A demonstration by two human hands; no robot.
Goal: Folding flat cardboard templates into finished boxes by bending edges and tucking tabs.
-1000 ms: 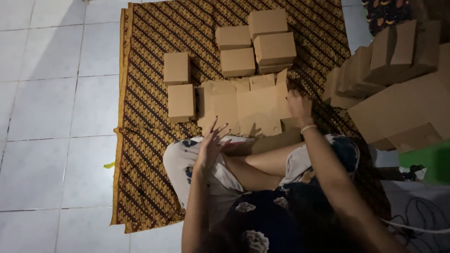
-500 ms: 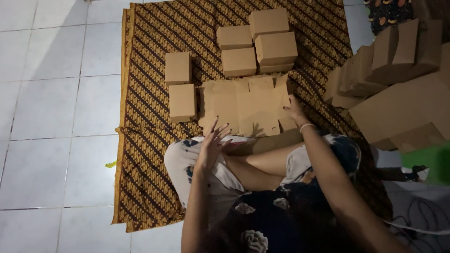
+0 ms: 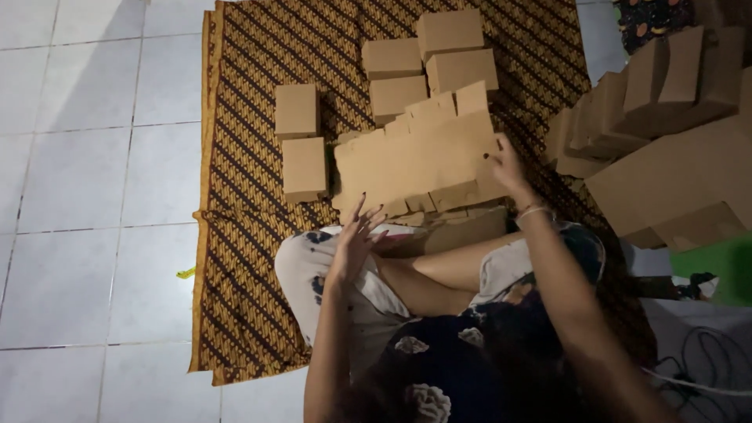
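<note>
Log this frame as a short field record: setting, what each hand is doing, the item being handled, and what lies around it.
setting: person seated on a patterned brown cloth over white floor tiles
left hand: left hand open, fingers spread, at the lower edge of the flat cardboard sheet
right hand: right hand grips the sheet's right edge
sheet state: unfolded, flaps out, lifted at a tilt
nearby: two folded boxes to its left, four more beyond it
right side: stack of cardboard
</note>
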